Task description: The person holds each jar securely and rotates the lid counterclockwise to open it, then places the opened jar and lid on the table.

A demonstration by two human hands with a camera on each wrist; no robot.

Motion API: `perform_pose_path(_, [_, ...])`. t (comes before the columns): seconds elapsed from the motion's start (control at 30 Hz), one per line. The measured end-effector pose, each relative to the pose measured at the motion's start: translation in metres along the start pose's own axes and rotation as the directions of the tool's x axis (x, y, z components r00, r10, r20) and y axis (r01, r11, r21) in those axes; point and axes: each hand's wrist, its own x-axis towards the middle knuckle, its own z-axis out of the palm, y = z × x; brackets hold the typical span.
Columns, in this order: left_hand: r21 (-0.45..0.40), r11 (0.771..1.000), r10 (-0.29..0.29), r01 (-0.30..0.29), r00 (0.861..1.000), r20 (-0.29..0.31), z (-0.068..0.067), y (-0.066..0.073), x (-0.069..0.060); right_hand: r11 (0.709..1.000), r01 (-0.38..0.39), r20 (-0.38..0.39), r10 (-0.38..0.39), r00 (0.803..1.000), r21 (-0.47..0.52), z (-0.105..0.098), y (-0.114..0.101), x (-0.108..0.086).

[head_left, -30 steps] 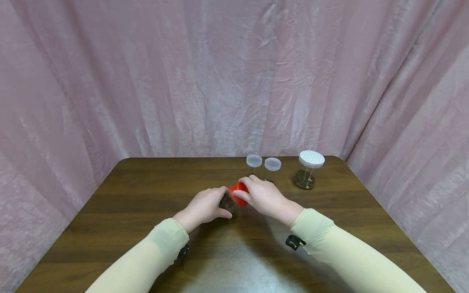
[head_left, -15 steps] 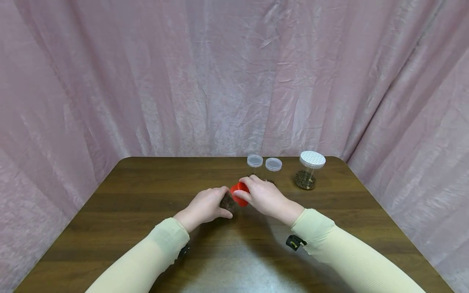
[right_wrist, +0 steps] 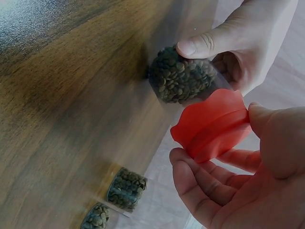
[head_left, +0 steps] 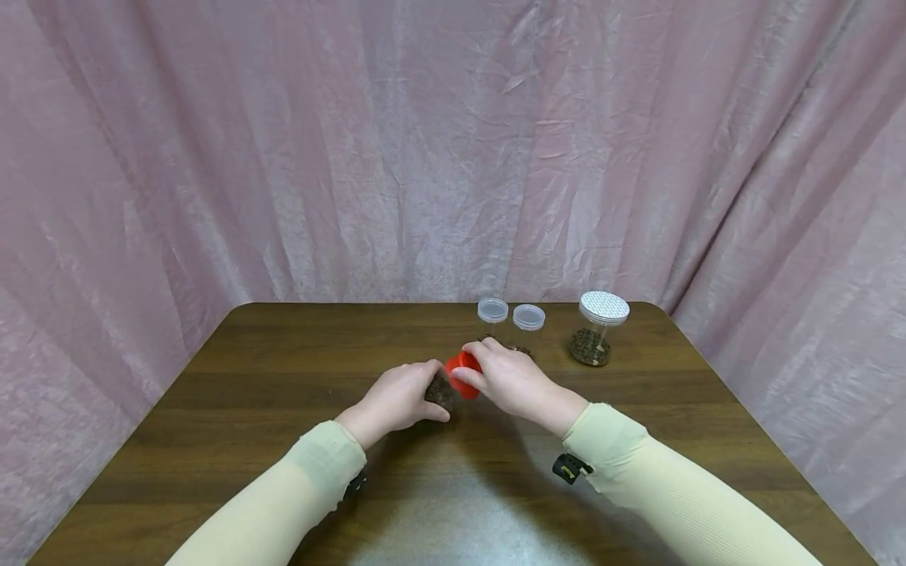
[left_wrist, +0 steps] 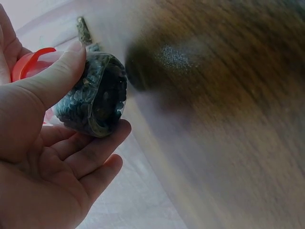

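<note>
My left hand (head_left: 398, 399) grips a clear jar (head_left: 440, 391) partly filled with dark, bean-like pieces, thumb on one side and fingers on the other. The right wrist view shows these pieces (right_wrist: 178, 76) heaped at the jar's base end. Just right of it, my right hand (head_left: 517, 380) pinches a red, flexible-looking piece with a scalloped rim (right_wrist: 214, 124) between thumb and fingers. That red piece sits at the jar's mouth end; whether it touches the jar I cannot tell. My fingers hide much of the jar's upper part.
Behind my right hand stand two small clear jars, one with a pale lid (head_left: 492, 309) and the other with a similar lid (head_left: 528, 317). A larger jar (head_left: 589, 347) with a white patterned lid is farther right. A pink curtain (head_left: 425, 157) hangs behind the wooden table (head_left: 283, 354).
</note>
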Motion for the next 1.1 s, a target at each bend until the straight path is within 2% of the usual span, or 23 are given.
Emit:
perform_pose_path(0.37, [-0.005,1.000,-0.013,0.013,1.000,0.005,0.0003,0.0006,0.0007,1.000,0.001,0.002,-0.001,1.000,0.014,0.0004,0.0000,-0.0002])
perform_pose_path(0.6, [0.004,1.000,0.014,-0.014,1.000,-0.013,-0.0004,0.0011,-0.0007,1.000,0.017,-0.014,-0.017,1.000,0.006,0.0002,-0.0002,-0.0014])
perform_pose_path(1.1, [-0.002,1.000,0.016,-0.016,1.000,-0.016,-0.0005,0.0018,-0.0011,1.000,0.028,0.000,-0.028,1.000,-0.001,0.0002,0.0003,-0.0019])
